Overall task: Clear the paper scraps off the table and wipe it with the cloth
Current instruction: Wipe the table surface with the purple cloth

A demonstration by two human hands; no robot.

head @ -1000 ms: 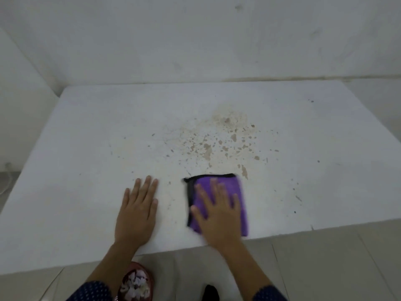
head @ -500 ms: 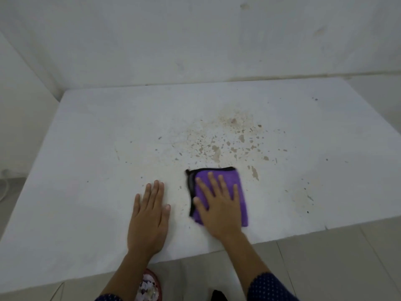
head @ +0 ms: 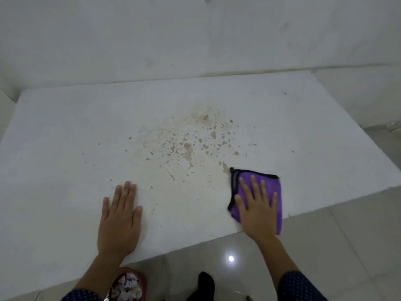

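Pressure matters most in this wiping pass. My right hand (head: pixel 258 211) lies flat, fingers straight and spread, on the folded purple cloth (head: pixel 270 180) at the front right of the white table (head: pixel 65 137), and the cloth's near corner seems to overhang the edge. I judge the best stroke runs from there toward the brown stains (head: pixel 188 148) at mid-table, in overlapping lines with weight through the palm. My left hand (head: pixel 119 220), flat and holding nothing, braces on the top to the left. The cloth looks plush, like microfibre, squarish with a black bound hem, so it should grab dried spots. The tabletop looks matte and faintly rough. The white paper scraps (head: pixel 128 286) lie in a red bin (head: pixel 123 270) below the front edge, and none show on the table.
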